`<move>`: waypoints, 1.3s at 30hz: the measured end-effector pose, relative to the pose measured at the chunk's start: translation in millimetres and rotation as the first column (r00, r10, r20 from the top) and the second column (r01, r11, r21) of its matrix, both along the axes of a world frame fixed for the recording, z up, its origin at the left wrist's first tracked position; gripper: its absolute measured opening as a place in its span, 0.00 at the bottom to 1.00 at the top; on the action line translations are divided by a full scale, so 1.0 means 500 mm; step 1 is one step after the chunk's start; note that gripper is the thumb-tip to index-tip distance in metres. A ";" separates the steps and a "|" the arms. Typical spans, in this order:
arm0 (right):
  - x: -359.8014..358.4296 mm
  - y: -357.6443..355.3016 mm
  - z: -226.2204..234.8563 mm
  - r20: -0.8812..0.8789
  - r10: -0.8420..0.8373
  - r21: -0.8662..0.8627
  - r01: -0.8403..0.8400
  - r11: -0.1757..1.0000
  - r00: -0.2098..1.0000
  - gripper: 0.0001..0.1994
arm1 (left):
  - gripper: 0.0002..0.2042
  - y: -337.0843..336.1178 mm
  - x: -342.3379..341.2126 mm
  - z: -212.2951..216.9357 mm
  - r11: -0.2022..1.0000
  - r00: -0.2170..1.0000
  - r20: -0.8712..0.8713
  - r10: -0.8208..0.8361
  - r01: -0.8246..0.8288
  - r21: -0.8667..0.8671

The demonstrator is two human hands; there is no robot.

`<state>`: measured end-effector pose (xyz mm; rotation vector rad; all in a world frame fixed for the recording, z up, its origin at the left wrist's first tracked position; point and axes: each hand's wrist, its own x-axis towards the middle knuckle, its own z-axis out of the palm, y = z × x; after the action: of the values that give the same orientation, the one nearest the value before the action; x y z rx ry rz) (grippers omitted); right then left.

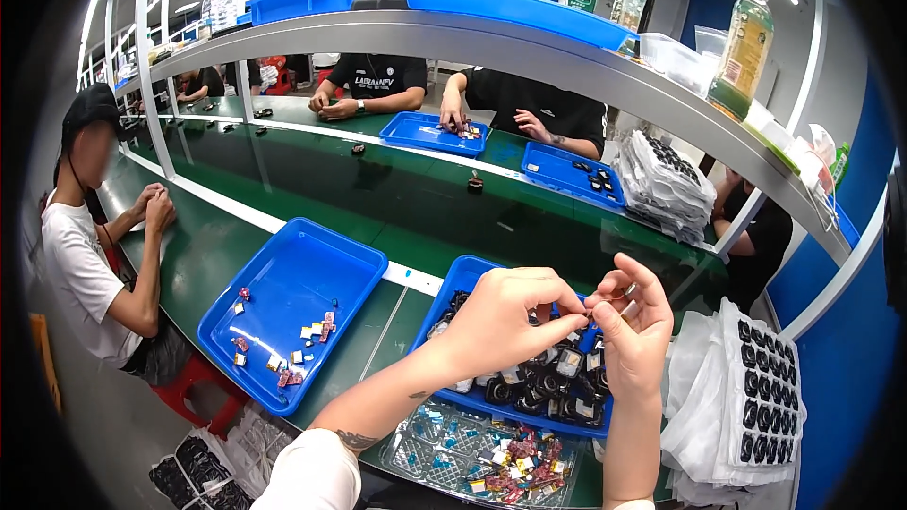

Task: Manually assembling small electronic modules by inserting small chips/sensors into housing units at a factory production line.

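My left hand (510,316) is closed in a pinch, thumb and forefinger meeting my right hand (635,326) at the fingertips. A small reddish part, too small to name, shows between them. My right hand is also closed, its fingers curled, with a bit of something shiny at them. Right below both hands lies a blue tray (448,289) full of small black housings (543,382) with pale square faces. Nearer to me, a clear plastic tray (416,449) holds many small red circuit boards (524,467) with yellow and white pieces.
Left of my arm lies a blue tray (293,297) with several small boards. A green conveyor belt (416,189) runs behind, under a metal shelf (510,28) bearing bottles. Stacked white trays (756,397) of black parts stand right. A person (104,255) sits left; others work across the belt.
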<state>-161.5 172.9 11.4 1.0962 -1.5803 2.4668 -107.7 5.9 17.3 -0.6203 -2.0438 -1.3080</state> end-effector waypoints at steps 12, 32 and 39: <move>-0.020 0.017 -0.006 -0.010 0.139 -0.063 -0.140 0.988 0.990 0.10 | 0.04 -0.008 -0.004 -0.010 0.885 0.873 0.265 -0.408 0.309 0.347; -0.023 0.042 0.004 -0.176 -0.005 0.247 0.049 0.968 0.984 0.11 | 0.09 0.009 -0.031 -0.020 0.973 0.981 0.117 -0.155 0.132 0.187; -0.031 0.040 0.009 -0.421 0.036 0.388 0.144 0.910 0.906 0.10 | 0.11 -0.011 -0.031 -0.027 0.976 0.942 0.293 -0.160 0.108 0.187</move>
<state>-177.1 193.1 16.1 1.4810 -1.9798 1.7231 -123.0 0.6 3.7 -0.5118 -2.1318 -1.7311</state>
